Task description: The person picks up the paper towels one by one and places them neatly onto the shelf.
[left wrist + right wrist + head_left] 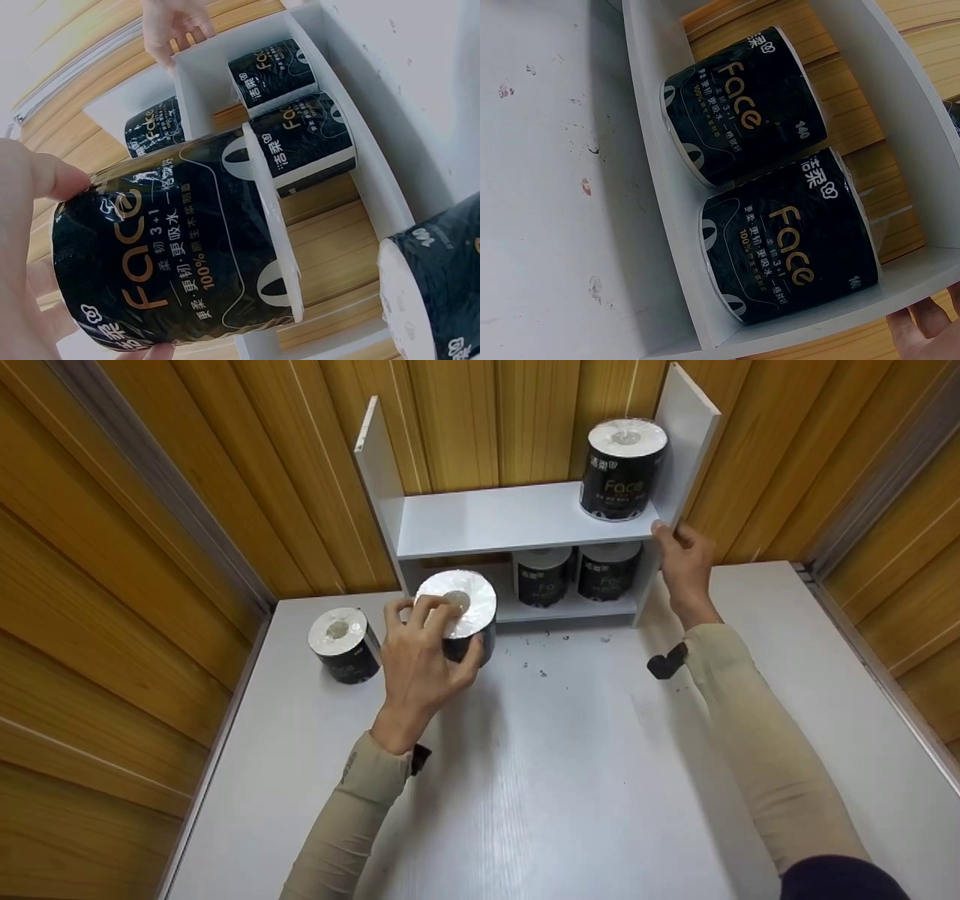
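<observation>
My left hand [421, 660] grips a black-wrapped toilet paper roll [484, 641] from above, fingers over its white top and thumb at its side. That roll [172, 247] is held in front of the left part of a white two-tier shelf [487, 521]. At the shelf's right side panel, my right hand [688, 562] holds the edge near the middle board, thumb in front; its other fingers are partly hidden. Two rolls [742, 105] stand side by side on the lower tier, towards the right. Another roll [622, 476] stands upright on the upper tier against the right panel.
One more roll [345, 649] stands on the white table [555, 780], left of the shelf. Small dark specks [541, 673] mark the tabletop before the shelf. Wood-patterned walls [150, 547] enclose the back and sides.
</observation>
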Demonstrator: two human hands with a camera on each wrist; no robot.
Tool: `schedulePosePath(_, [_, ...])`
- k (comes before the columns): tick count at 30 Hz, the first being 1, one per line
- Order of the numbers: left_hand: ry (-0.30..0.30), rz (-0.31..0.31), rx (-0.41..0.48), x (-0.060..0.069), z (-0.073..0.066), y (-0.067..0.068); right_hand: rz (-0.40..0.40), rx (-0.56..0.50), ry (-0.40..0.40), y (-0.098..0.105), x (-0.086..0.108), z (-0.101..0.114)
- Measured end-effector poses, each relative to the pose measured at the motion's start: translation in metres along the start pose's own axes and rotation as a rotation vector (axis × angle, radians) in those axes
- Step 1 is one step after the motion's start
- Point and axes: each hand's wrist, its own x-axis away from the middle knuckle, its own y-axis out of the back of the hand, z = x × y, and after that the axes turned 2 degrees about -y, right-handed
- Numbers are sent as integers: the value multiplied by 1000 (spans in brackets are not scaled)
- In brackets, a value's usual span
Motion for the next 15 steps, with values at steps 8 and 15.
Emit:
schedulePosePath(8, [2,-4,3,-6,-3,0,15,13,-10,1,-1,-1])
schedulePosePath(15, [2,-6,10,-12,-4,-1,3,21,-18,0,-1,0])
